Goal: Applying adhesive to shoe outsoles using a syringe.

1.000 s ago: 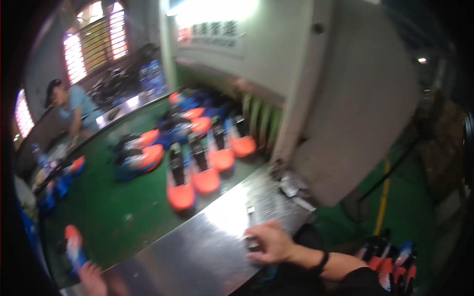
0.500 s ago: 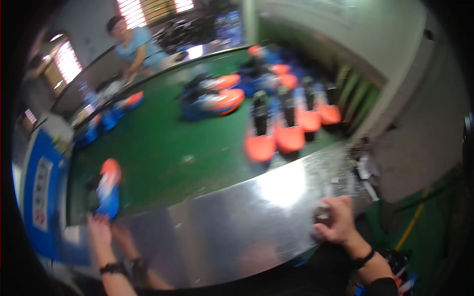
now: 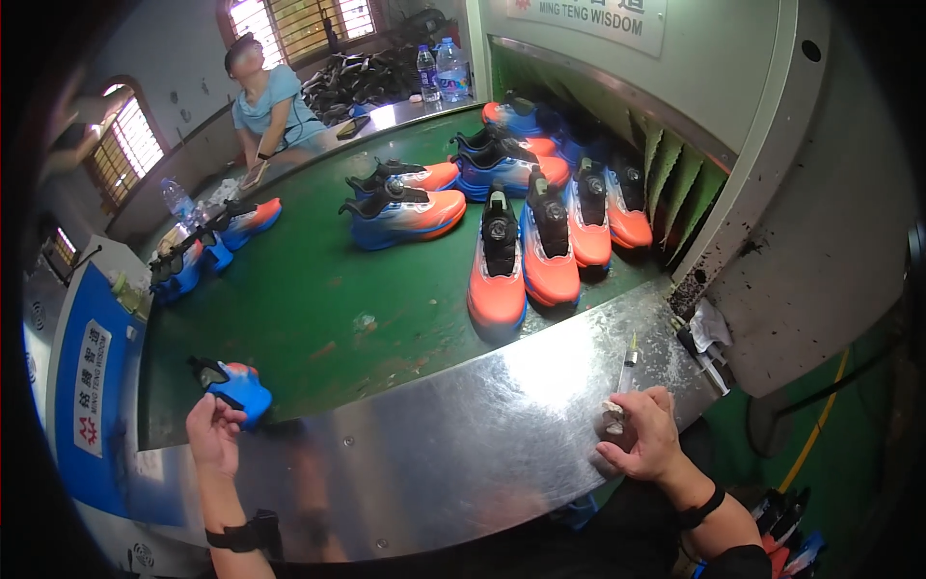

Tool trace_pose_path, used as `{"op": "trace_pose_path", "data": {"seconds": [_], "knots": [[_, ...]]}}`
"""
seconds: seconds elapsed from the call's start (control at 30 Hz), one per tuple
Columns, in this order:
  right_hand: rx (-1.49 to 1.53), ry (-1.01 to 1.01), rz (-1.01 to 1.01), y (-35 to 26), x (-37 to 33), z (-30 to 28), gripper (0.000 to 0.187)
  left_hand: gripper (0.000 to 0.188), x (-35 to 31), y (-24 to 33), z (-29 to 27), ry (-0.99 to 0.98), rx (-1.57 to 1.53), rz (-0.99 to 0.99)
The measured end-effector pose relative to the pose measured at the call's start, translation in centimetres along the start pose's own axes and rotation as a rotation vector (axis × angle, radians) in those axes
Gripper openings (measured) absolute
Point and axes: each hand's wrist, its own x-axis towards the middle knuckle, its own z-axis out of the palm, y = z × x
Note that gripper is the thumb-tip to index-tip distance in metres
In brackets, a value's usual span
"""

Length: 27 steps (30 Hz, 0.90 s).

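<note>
At the near left edge of the green belt [image 3: 289, 309], the left hand [image 3: 214, 432] reaches up to a blue shoe [image 3: 234, 386], fingers loosely curled at its heel; whether they grip it I cannot tell. Over on the near right, the right hand [image 3: 644, 434] rests on the steel plate [image 3: 434, 444], fingers closed round a small pale object [image 3: 612, 417] too blurred to name. By the look of it, a shoe is being taken off the belt, and the next move would call for a firm hold on the heel and a pull toward the plate. Farther up the belt stand orange-and-blue shoes [image 3: 521, 251] in rows, toes pointing near. A co-worker [image 3: 270, 106] leans at the far left side. A white rectangular sign [image 3: 603, 19] with dark lettering sits on the machine hood [image 3: 752, 145] at far right; a blue panel [image 3: 92, 386] with a white upright label hangs on the left. Two clear bottles [image 3: 439, 69] stand at the far end.
</note>
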Motion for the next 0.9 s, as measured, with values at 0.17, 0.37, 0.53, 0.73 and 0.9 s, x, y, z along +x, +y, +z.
{"op": "trace_pose_path", "data": {"seconds": [0.17, 0.37, 0.53, 0.73, 0.9], "knots": [[0.023, 0.009, -0.028, 0.1, -0.3, -0.2, 0.062, 0.029, -8.6, 2.0, 5.2, -0.273, 0.114, 0.037], [0.037, 0.042, -0.061, 0.2, -0.3, -0.1, 0.060, 0.037, -16.8, 0.8, 10.3, -0.672, 0.252, 0.024], [0.091, 0.032, -0.018, 0.0, -0.7, -0.5, 0.055, 0.024, -21.3, -2.2, 15.9, -0.933, 0.285, -0.094], [0.154, 0.028, 0.008, 1.5, -1.5, -1.0, 0.052, 0.027, -17.8, -4.0, 14.3, -0.638, 0.100, -0.180], [0.665, -0.015, 0.252, 1.0, -4.0, -1.2, 0.052, 0.008, -8.1, -5.7, 10.6, -0.322, 0.208, -0.065]]}}
